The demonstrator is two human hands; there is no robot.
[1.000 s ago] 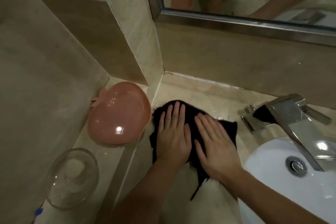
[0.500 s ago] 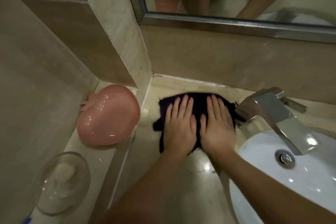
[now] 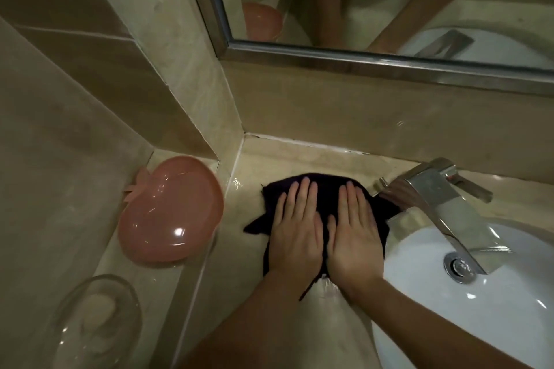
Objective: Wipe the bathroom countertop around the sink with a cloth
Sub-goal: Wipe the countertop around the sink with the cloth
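Note:
A dark cloth (image 3: 325, 187) lies spread on the beige countertop (image 3: 287, 156), left of the white sink (image 3: 443, 302). My left hand (image 3: 295, 231) and my right hand (image 3: 353, 234) lie flat side by side on it, palms down and fingers pointing at the back wall. The hands cover most of the cloth. Its right edge reaches the base of the chrome faucet (image 3: 434, 186). A wet patch shines on the counter just below my right wrist.
A pink fruit-shaped dish (image 3: 171, 213) and a clear glass bowl (image 3: 96, 320) sit on a raised ledge at the left. Tiled walls close the corner behind. A metal-framed mirror (image 3: 374, 64) hangs above the backsplash. The sink rim runs close to my right hand.
Both hands have slid the cloth rightward and toward the back wall, up to the faucet base. My right hand has turned to lie parallel with the left.

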